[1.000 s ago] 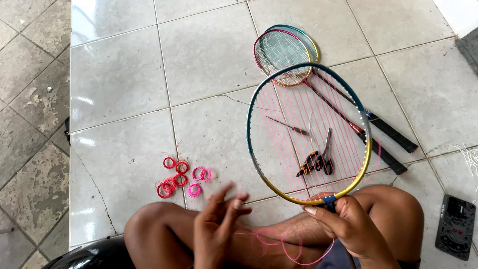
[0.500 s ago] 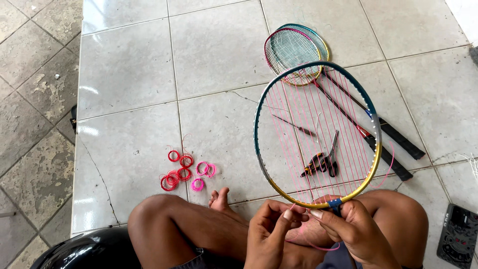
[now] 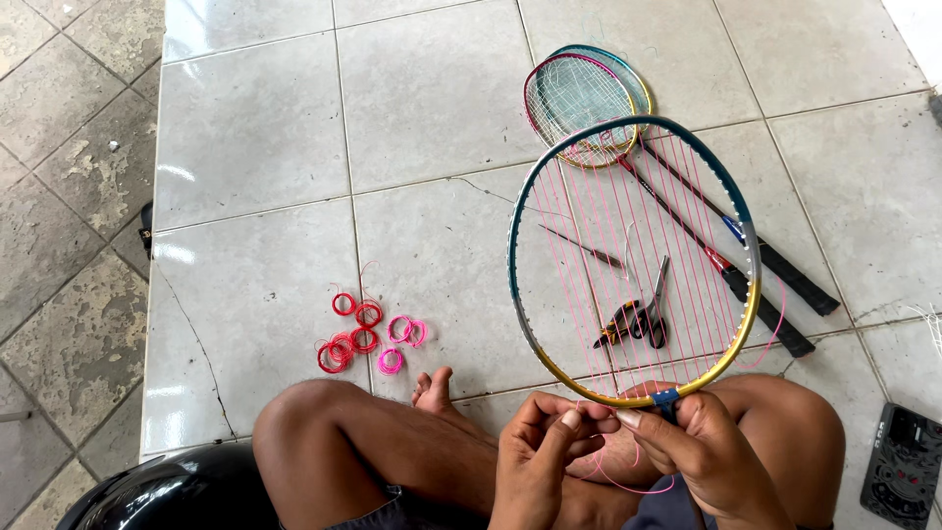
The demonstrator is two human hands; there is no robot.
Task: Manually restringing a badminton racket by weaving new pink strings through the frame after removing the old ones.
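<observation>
Racket frame (image 3: 633,265), part-strung pink, upright over your knees; your right hand (image 3: 711,456) grip closed at its base; your left hand (image 3: 540,456) fingers pinching pink string (image 3: 628,481) beside it; string coils (image 3: 368,334) on floor

A floor (image 3: 255,137) of large pale grey tiles is seen, edged at the left by darker, stained tiles (image 3: 59,245). Small coils of red and pink string (image 3: 368,329) are scattered on it near a bare foot (image 3: 433,391). Two rackets (image 3: 589,93) are laid overlapping at the upper right, their handles angled toward the lower right. Pliers (image 3: 638,319) and a thin awl (image 3: 581,245) are laid on the tiles nearby. A dark device (image 3: 898,471) is placed at the lower right.
</observation>
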